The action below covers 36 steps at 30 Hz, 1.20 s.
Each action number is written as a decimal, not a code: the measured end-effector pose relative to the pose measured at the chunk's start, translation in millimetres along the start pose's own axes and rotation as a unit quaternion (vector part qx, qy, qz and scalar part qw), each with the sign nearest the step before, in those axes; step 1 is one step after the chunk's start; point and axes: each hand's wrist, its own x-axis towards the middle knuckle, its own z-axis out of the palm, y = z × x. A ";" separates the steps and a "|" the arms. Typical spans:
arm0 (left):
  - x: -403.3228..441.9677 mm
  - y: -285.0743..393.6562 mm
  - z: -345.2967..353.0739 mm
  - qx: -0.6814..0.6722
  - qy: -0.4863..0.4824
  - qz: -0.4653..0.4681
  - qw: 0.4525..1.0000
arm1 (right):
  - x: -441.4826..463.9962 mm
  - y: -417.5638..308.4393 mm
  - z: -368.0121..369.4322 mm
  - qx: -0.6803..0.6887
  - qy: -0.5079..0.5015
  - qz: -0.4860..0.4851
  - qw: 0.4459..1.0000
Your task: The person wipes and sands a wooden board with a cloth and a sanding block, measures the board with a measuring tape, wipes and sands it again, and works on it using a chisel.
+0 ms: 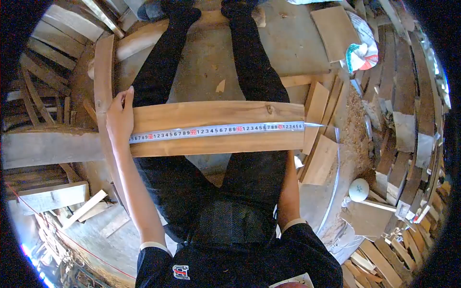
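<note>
A light wooden board lies across my thighs, with a knot near its right end. Along its face runs a white tape measure blade with black numbers and red marks. The blade passes over the board's right end and curls down on the right. My left hand is at the left end of the board, its fingers closed around the edge beside a narrow upright plank. Of my right arm only the forearm shows; the hand is hidden beneath the board's right end.
Wood offcuts lie just right of the board. Farther right are stacked planks, a pale round object and a crumpled plastic bag. At left a wide plank meets the upright one, with scrap wood below.
</note>
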 end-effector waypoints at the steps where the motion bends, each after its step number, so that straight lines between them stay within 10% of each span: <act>1: -0.3 1.2 -0.8 0.007 0.000 -0.001 1.000 | -0.1 0.2 0.1 -0.001 0.000 0.000 1.000; 30: -4.8 8.5 -3.4 0.014 0.006 0.005 1.000 | 2.0 0.2 3.9 0.003 0.002 -0.009 1.000; 36: -20.5 18.7 -23.9 -0.175 0.160 0.155 0.959 | 17.2 -8.7 -20.4 -0.022 -0.034 -0.062 0.997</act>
